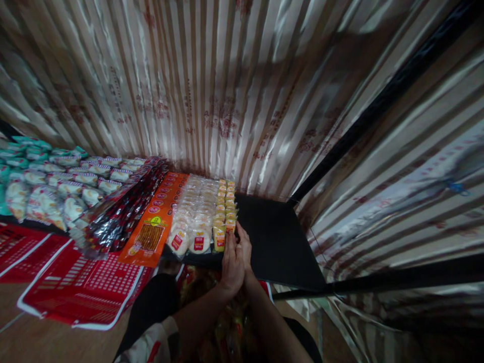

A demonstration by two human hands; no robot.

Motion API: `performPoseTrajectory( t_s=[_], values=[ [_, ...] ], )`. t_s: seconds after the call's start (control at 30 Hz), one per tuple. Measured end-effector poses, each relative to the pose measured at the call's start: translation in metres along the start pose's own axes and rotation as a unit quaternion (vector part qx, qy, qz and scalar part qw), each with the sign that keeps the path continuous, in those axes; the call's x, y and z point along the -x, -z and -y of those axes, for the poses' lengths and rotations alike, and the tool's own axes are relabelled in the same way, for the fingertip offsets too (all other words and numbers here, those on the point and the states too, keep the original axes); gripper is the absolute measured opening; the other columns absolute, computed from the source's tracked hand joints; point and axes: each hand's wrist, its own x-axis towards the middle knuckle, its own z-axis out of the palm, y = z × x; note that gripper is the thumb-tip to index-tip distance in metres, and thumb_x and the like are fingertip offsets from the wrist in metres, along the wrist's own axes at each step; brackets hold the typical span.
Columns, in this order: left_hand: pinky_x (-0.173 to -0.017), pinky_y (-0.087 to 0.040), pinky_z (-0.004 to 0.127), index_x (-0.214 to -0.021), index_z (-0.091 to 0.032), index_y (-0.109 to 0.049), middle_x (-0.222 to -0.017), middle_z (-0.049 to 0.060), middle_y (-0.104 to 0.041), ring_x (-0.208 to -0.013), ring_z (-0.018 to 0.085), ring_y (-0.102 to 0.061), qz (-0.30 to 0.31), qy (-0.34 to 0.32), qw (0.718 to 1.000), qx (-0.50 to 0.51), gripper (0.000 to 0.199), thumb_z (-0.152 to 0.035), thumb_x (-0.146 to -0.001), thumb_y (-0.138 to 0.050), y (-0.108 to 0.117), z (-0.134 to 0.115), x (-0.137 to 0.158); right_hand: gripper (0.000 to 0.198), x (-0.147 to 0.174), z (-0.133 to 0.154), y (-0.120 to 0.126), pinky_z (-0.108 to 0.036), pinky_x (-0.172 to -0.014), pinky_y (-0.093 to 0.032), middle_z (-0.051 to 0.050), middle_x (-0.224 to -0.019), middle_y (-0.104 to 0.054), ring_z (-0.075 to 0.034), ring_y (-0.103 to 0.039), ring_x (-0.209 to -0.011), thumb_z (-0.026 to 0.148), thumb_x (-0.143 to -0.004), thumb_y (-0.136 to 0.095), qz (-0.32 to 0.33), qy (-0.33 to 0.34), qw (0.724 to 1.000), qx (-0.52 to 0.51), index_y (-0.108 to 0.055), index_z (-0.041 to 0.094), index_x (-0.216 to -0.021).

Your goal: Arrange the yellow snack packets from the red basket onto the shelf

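Note:
Small yellow snack packets (219,234) stand in two narrow columns on the black shelf (278,237). My left hand (232,264) is at the front of the right-hand column, fingers closed about the front yellow packet. Pressed close against it on the right, my right hand (244,247) has its fingertips along that same packet's side. The hands partly cover the packet's lower end. Just left of the yellow columns are rows of clear-wrapped round rice crackers (198,242) with red labels.
Left of the crackers are orange snack bags (151,237), dark shiny packets (124,212) and white-and-teal packets (71,186). Red baskets (86,282) sit below the shelf. Striped sheeting (212,91) hangs behind, with a black post (340,146) at right. A basket of packets (227,333) lies beneath my arms.

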Motion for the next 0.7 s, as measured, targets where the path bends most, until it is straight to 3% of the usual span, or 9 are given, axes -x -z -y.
performPoseTrajectory(
  t_s=[0.3,0.5,0.7],
  values=[
    [-0.116,-0.019,0.038,-0.135,-0.012,-0.039,-0.138,0.01,-0.043,-0.135,0.022,-0.027,-0.004,0.022,0.999,-0.034,0.053,-0.024,-0.084,-0.038,0.027,0.014,0.019,0.042,0.0,-0.005,-0.005,-0.035,-0.085,-0.045,-0.008,-0.113,-0.062,-0.026,-0.05,-0.113,0.026,-0.073,-0.048,0.003,-0.007,1.0,-0.014,-0.06,0.026,-0.113],
    [-0.114,-0.02,0.035,-0.133,-0.008,-0.04,-0.143,0.011,-0.036,-0.135,0.021,-0.028,0.017,-0.028,0.996,-0.078,0.05,-0.023,-0.086,-0.031,0.039,0.007,0.046,0.05,0.004,-0.001,-0.008,-0.031,-0.075,-0.05,-0.012,-0.11,-0.062,-0.022,-0.06,-0.094,0.033,-0.077,-0.047,-0.05,-0.042,0.994,-0.085,-0.052,0.018,-0.124],
    [-0.109,-0.031,0.038,-0.124,-0.009,-0.052,-0.133,0.013,-0.048,-0.125,0.022,-0.04,0.006,-0.062,0.977,-0.204,0.047,-0.014,-0.082,-0.031,0.068,0.025,0.075,0.048,0.005,0.01,-0.012,-0.028,-0.07,-0.052,-0.012,-0.111,-0.059,-0.014,-0.059,-0.072,0.038,-0.078,-0.049,-0.085,-0.029,0.991,-0.099,-0.054,0.014,-0.119]
  ],
)
